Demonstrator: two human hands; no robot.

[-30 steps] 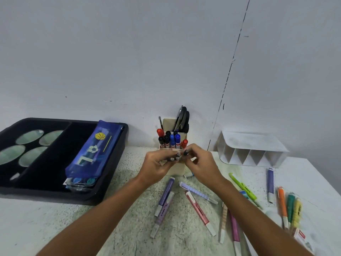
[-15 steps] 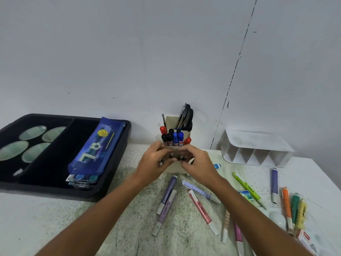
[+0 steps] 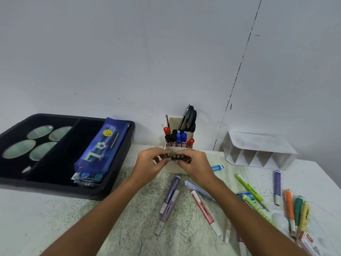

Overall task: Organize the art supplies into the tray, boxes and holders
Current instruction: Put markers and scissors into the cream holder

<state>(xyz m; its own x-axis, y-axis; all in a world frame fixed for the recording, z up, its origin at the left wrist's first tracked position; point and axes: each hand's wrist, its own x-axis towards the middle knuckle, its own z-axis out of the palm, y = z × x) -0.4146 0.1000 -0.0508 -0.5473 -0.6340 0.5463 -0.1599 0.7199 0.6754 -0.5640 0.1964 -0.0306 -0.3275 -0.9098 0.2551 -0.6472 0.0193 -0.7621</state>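
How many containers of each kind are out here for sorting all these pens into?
Black tray: 1
Beige pen holder: 1
White divided holder: 1
Blue pencil case, lying in the tray: 1
Total: 4

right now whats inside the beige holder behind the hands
The beige holder shows red, black and blue marker caps in front, with scissors and a thin brush behind. Their lower parts are hidden by its wall and both hands.
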